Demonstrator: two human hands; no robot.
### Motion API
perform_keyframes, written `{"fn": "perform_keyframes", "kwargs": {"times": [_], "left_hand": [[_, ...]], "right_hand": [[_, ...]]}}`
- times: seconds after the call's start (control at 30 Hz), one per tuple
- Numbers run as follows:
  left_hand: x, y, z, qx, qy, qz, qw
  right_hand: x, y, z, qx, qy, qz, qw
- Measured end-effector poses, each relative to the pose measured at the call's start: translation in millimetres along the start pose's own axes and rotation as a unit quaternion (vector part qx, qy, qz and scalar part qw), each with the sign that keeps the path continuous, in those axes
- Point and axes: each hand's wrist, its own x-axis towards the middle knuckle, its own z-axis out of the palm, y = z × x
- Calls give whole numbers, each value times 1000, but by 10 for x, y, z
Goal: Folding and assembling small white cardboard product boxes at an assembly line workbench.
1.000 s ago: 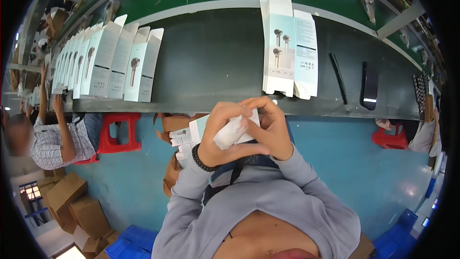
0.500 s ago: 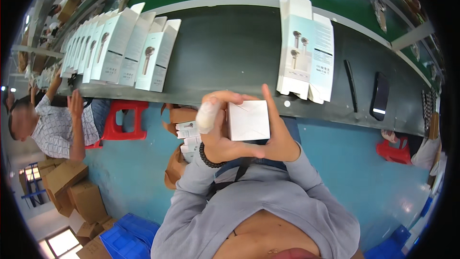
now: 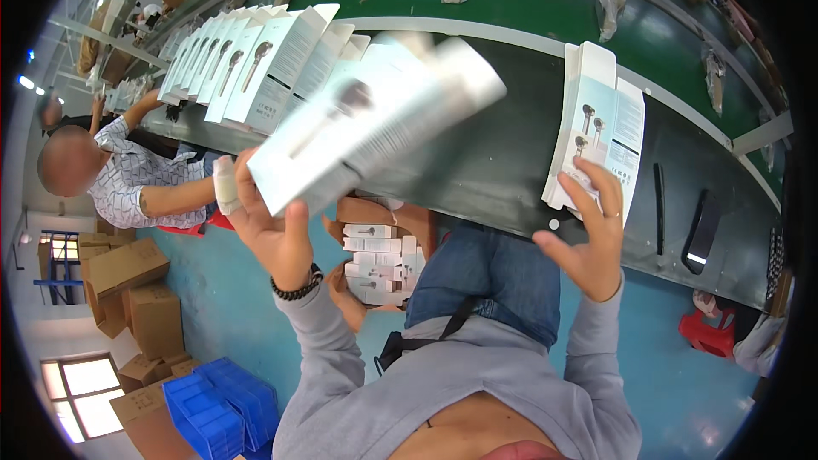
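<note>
In my left hand (image 3: 274,234) is a white and pale-blue carton (image 3: 311,158) with a picture of a small round-headed device on it, tilted and blurred by motion. Its far end reaches to the upper right, over the bench. My right hand (image 3: 595,247) holds nothing; its fingers are spread at the near edge of a stack of flattened cartons (image 3: 626,123) of the same print. Behind the held carton, a row of similar upright cartons (image 3: 260,68) with raised flaps stands at the left, partly hidden by it.
A black pen (image 3: 659,209) and a phone (image 3: 703,230) lie on the dark bench (image 3: 503,170) at right. Below its edge, an open brown box (image 3: 409,217) holds several small cartons. A co-worker (image 3: 141,170) sits at left, near brown boxes (image 3: 128,273) and blue crates (image 3: 221,409).
Both hands were around the carton, its white end facing up. Now my left hand has swung it left and tilted it, while my right hand has let go and moved right to the flattened cartons.
</note>
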Motion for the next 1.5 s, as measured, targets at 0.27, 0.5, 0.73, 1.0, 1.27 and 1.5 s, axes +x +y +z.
{"fn": "perform_keyframes", "kwargs": {"times": [0.27, 0.5, 0.73, 1.0, 1.27, 1.5], "left_hand": [[34, -869, 196, 436, 89, 39, 895], [234, -1067, 337, 288, 76, -5, 955], [429, -1331, 494, 430, 42, 78, 898], [615, -1353, 802, 449, -6, 146, 881], [840, -1762, 787, 488, -133, 97, 857], [829, -1924, 614, 471, -261, -95, 837]], "right_hand": [[-104, 358, -43, -221, -155, 30, 962], [-109, 438, -61, -210, -149, 17, 966], [-125, 584, -59, -195, -147, 16, 970], [-140, 636, -8, -154, -114, -23, 981], [-154, 621, 6, -140, -95, -30, 985], [-190, 712, 37, -121, -53, -61, 989]]}}
